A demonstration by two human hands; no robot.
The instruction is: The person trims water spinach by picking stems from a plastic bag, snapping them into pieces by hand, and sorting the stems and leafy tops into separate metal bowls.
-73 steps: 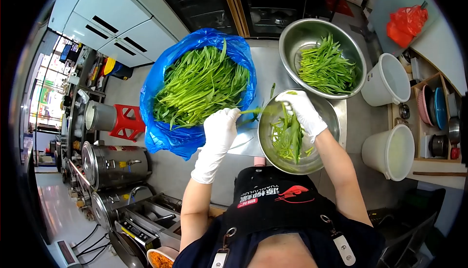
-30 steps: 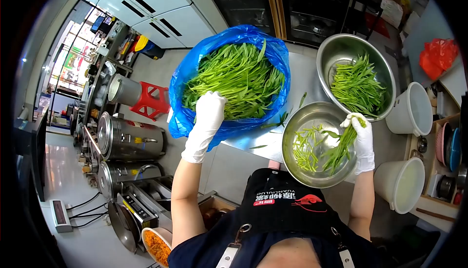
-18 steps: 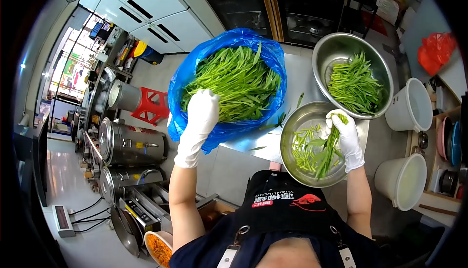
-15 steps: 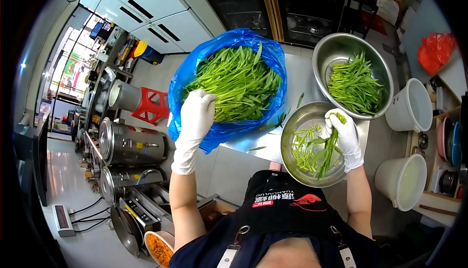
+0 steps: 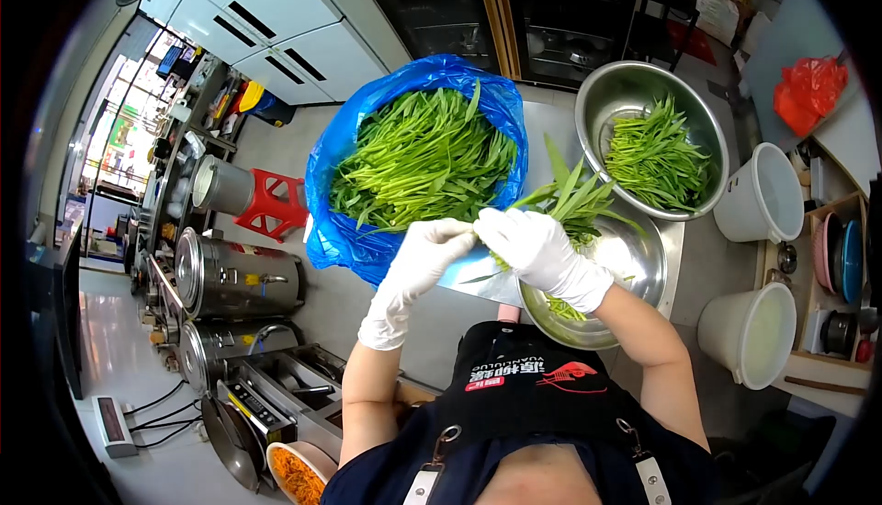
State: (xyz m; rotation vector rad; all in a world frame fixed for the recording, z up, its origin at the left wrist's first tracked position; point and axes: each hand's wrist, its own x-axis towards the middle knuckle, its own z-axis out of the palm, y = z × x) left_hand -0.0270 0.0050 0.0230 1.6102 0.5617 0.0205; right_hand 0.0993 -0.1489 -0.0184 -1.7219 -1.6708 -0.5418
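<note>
Both hands wear white gloves and meet between the blue bag and the near bowl. My right hand (image 5: 537,252) is closed around a bunch of leafy green stems (image 5: 574,204), whose leaves spread over the bowl. My left hand (image 5: 430,252) touches its fingertips to the stem end beside the right hand; what it pinches is too small to make out. A blue plastic bag (image 5: 354,255) full of long greens (image 5: 418,156) lies on the left. The near steel bowl (image 5: 648,266) holds short cut stems (image 5: 563,307). Behind it, a larger steel bowl (image 5: 602,82) contains leafy greens (image 5: 657,156).
A metal table (image 5: 548,133) bears the bag and bowls. White buckets (image 5: 746,335) stand at the right, near a shelf and a red bag (image 5: 808,96). Left are a red stool (image 5: 274,206), steel pots (image 5: 243,271) and a bowl of orange shreds (image 5: 299,477).
My left hand has moved right from the blue bag. My right hand has swung left with the greens, from above the near bowl, and the two hands now meet.
</note>
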